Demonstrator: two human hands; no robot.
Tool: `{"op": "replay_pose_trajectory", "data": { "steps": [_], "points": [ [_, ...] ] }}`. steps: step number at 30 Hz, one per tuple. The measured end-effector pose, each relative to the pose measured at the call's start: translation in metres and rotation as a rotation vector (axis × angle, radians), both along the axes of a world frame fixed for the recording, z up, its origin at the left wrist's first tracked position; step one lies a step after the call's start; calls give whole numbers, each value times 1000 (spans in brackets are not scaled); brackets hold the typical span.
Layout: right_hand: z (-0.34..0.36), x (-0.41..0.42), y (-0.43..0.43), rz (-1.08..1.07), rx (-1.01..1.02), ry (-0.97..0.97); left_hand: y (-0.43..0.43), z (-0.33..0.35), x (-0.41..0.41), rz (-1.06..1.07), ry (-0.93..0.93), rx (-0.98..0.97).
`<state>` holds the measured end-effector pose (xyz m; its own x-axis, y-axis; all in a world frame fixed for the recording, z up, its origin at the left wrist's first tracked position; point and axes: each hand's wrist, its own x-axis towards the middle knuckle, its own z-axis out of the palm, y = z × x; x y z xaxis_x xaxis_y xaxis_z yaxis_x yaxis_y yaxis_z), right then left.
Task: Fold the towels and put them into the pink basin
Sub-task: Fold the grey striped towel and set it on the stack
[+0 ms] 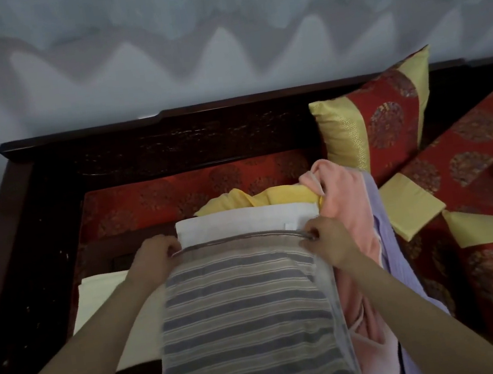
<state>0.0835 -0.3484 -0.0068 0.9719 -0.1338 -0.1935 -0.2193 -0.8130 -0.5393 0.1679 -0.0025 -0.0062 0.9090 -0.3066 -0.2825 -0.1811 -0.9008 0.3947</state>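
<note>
**Two hands pinch one striped towel**

While both fists close on the far edge of the grey-and-blue striped cotton towel point(247, 321), the left hand point(154, 257) takes one corner and the right hand point(327, 240) the other. Beyond lie one white cloth point(243, 223), one yellow point(284, 195), one pink point(346, 205), one lilac point(384, 231), with three red-and-gold cushions point(386, 118) on the dark wooden bench point(170, 140)

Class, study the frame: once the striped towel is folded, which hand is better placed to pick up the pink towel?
Probably the right hand: the pink towel lies directly beside it, while the left hand grips the striped towel's opposite corner.
</note>
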Motion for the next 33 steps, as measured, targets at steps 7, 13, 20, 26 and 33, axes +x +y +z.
{"op": "replay_pose_trajectory", "data": {
  "steps": [7, 13, 20, 26, 33],
  "points": [
    [35, 34, -35, -48, 243, -70, -9, 59, 50, -36, 345, -276],
    [-2, 59, -30, -90, -5, 81, -26, -7, 66, 70, 244, -168],
    [-13, 62, -33, -114, -8, 88, -28, -22, 61, 195, 229, -316],
    [-14, 61, -36, -157, 51, 64, -27, -2, 59, 286, 280, -544],
    [3, 55, -39, 17, 105, 79, -11, 39, 48, 180, 235, -539]
  ]
}}
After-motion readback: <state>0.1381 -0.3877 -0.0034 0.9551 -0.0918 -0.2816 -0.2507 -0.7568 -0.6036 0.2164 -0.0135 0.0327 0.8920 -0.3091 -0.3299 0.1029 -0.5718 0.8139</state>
